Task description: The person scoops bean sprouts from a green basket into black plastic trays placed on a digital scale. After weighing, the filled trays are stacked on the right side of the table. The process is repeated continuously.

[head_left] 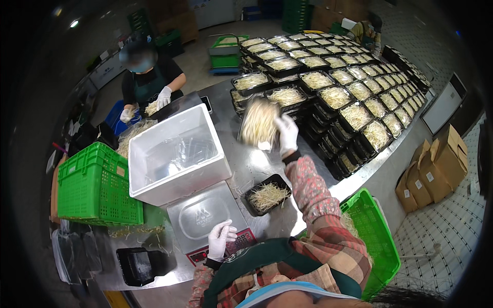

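My right hand (286, 132), in a white glove, grips the right edge of a black tray of bean sprouts (260, 122), smeared by motion, above the steel table in front of the stacked trays. My left hand (221, 239), also gloved, holds nothing; its fingers are loosely bent and apart over the near edge of the weighing scale (203, 213), beside its red key panel (244, 238). Right of the scale, another black tray of bean sprouts (267, 197) lies on the table.
A white foam box (177, 179) stands behind the scale, left of it a green crate (100, 185). Many filled trays (354, 115) are stacked at the right. An empty black tray (138, 267) lies near left. Across the table, a co-worker (149, 79) handles sprouts. Another green crate (377, 241) sits right.
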A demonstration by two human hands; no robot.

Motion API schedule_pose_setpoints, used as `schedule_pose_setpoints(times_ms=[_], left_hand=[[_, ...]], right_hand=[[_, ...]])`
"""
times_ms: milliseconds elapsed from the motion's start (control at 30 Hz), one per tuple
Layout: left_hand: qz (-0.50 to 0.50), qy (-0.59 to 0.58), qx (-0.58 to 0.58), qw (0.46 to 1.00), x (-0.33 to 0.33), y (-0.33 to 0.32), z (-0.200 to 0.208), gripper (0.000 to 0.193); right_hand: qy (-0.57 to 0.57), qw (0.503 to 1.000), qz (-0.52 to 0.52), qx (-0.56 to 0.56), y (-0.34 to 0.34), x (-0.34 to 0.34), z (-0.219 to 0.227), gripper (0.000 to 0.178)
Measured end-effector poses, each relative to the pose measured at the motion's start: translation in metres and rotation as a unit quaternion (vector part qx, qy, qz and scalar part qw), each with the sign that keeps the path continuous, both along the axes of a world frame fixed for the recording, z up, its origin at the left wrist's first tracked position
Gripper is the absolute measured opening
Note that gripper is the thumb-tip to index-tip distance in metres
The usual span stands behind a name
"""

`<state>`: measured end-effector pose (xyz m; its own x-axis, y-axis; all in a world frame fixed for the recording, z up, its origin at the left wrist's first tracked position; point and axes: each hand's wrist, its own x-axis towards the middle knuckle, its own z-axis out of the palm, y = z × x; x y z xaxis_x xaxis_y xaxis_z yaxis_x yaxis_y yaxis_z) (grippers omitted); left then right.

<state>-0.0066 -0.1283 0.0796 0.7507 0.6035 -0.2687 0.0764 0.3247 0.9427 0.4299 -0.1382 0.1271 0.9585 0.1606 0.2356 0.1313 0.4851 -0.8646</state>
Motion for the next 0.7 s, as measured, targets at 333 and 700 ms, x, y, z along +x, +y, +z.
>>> schedule_pose_setpoints(times_ms=[333,700], left_hand=[[0.073,0.049,0.030,0.996,-0.010,0.000,0.003,0.026],[0.042,-0.002,0.053,0.998,-0.028,0.005,0.002,0.027]], right_hand=[[0.240,0.943,-0.227,-0.042,0.058,0.157,0.046,0.041],[0.151,0.987,-0.032,-0.049,-0.067,0.091,-0.003,0.062]])
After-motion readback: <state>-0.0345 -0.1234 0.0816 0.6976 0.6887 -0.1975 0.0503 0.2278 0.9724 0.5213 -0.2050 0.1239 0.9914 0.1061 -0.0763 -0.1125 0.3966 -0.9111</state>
